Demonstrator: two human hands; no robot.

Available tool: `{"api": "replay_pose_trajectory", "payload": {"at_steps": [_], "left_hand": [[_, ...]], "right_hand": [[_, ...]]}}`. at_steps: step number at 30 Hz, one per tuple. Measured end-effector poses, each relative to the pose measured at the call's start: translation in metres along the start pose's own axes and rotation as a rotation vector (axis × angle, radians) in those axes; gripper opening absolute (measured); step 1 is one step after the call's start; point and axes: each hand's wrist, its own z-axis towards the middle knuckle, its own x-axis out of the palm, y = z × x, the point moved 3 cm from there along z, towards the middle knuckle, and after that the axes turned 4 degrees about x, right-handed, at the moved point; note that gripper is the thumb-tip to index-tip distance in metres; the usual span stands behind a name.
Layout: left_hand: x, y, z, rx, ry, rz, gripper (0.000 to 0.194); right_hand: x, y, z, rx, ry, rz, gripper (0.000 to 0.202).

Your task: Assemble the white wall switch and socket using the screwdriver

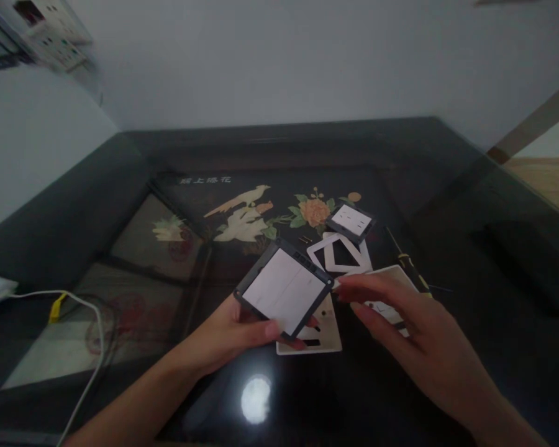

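My left hand (223,335) grips a wall switch (284,288) with a white face and a dark grey frame, thumb along its lower edge. It is tilted above the table. My right hand (405,316) is just right of the switch, with index finger and thumb apart and nothing visible between them. Under the switch, partly hidden, lies a white plastic plate (328,338). Another white plate (395,273) sits partly behind my right hand. Beyond them are white cover frames (361,268) and a wall socket (351,219) with a dark frame, resting against the frames.
Small screws (305,239) lie left of the frames. A screwdriver (409,264) with a yellow and black handle is on the right. The glossy dark table (242,152) meets a wall at the back. A white cable (100,335) with a yellow tag runs down the left.
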Motion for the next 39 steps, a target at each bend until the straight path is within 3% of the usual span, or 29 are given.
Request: {"api": "replay_pose_trajectory", "payload": {"at_steps": [4,10,14,20,26,32,37,39], "left_hand": [[0.003,0.003,-0.002,-0.017,0.03,0.003,0.059],[0.003,0.002,-0.005,-0.024,0.038,0.143,0.097],[-0.001,0.003,-0.005,-0.033,-0.012,0.252,0.111],[-0.001,0.004,-0.004,-0.002,0.003,0.336,0.106],[0.006,0.005,-0.006,0.08,-0.027,0.551,0.122],[0.004,-0.001,-0.007,0.267,-0.017,0.625,0.108],[0.004,-0.004,-0.004,0.106,0.099,0.377,0.092],[0.004,-0.006,-0.003,0.107,0.085,0.429,0.087]], "right_hand": [[0.009,-0.007,0.002,0.158,-0.001,0.231,0.024],[0.026,-0.019,-0.003,0.358,0.092,0.521,0.021],[0.032,-0.022,-0.004,0.403,0.17,0.662,0.023],[0.037,-0.022,-0.006,0.428,0.255,0.766,0.018],[0.041,-0.019,-0.009,0.465,0.333,0.784,0.026],[0.037,-0.017,-0.01,0.46,0.299,0.797,0.026],[0.035,-0.02,-0.01,0.413,0.228,0.705,0.022],[0.033,-0.019,-0.009,0.382,0.203,0.656,0.021]]}}
